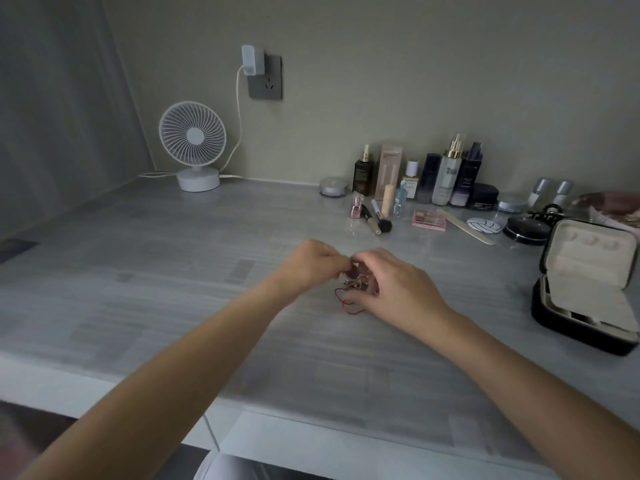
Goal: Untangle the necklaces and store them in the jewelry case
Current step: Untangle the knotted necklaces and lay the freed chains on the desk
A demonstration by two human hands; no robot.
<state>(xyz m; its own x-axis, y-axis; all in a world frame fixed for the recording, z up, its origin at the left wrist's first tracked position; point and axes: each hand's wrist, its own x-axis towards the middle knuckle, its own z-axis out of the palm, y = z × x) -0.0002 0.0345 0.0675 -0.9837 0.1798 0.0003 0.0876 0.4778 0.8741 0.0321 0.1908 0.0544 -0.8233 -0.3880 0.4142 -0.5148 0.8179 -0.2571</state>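
While both hands pinch the tangled necklaces (356, 285) on the desk (173, 289) — left hand (311, 263) at the top, right hand (398, 289) curled over the clump — loops want gentle teasing, since tugging would likely tighten knots; the open jewelry case (588, 261) sits well apart, rightward.

The worktop (173, 271) is grey with pale stripes. A white fan (194, 147) stands at the back on the left, and its white cable (152, 174) lies beside it. In the middle is a small tangle of necklaces (355, 283), with a loop of red cord on the worktop. At the back on the right stand many bottles (446, 174) in a row, with a round jar (333, 186) just left of them. In front of them lie a little pink bottle (356, 206), a makeup brush (381, 218), a pink palette (429, 220), a nail file (465, 226) and a black round compact (526, 230). The black jewelry case (588, 261) stands open at the right edge
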